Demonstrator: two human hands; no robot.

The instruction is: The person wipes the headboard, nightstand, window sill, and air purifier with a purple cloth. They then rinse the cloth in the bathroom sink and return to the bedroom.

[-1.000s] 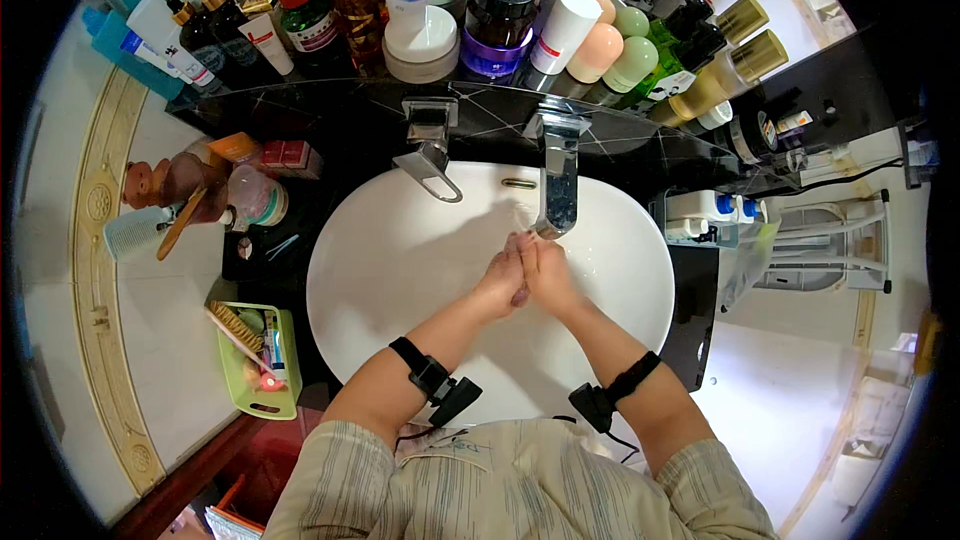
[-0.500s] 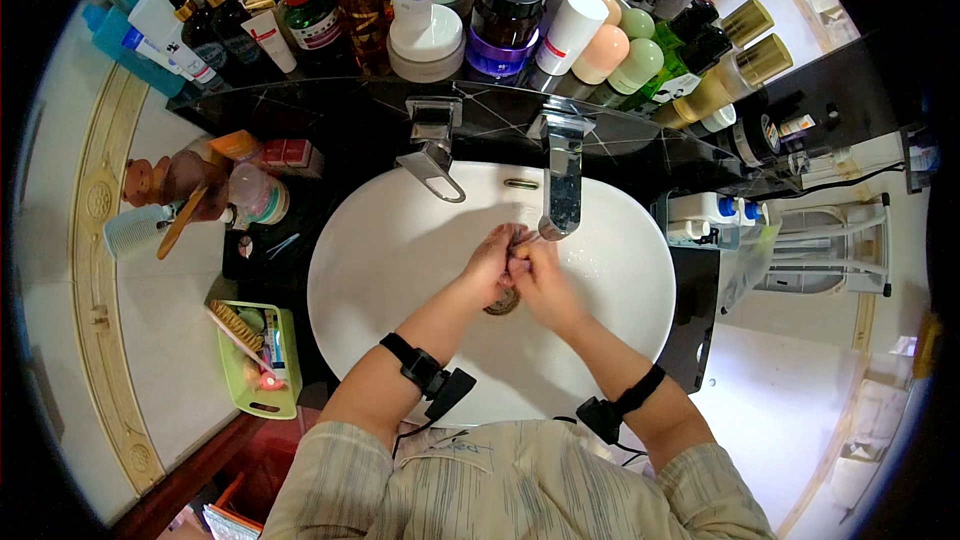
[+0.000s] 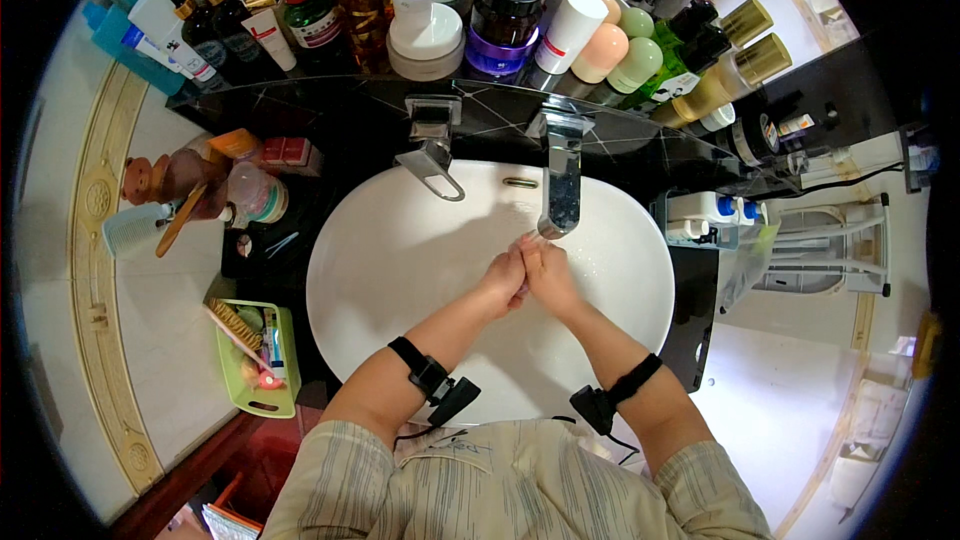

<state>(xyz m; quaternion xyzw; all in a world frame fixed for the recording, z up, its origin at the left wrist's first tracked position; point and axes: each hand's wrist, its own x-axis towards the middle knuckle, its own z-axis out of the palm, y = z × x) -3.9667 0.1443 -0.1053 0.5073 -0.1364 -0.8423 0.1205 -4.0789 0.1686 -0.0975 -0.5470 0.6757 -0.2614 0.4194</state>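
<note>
Both hands are pressed together over the white oval sink (image 3: 370, 290), just below the end of the chrome spout (image 3: 563, 190). My left hand (image 3: 506, 278), fingers closed, lies against my right hand (image 3: 545, 272), whose fingers curl round toward it. Whatever may lie between the palms is hidden. Droplets and a splash show on the basin beside the spout. To the left of the spout stands a chrome tap handle (image 3: 432, 165) with a loop lever. A dark device is strapped on each forearm.
Bottles and jars crowd the shelf behind the sink, among them a purple jar (image 3: 497, 52) and a white bottle (image 3: 570, 30). At the left stand a green basket (image 3: 285, 395) with a brush and a blue comb (image 3: 135, 230). Pump bottles (image 3: 700, 208) fill a bin at the right.
My hands have shifted slightly right and drawn closer together, the fingers now reaching nearer the spout. The drain, visible below them before, is now covered by my hands and wrists.
</note>
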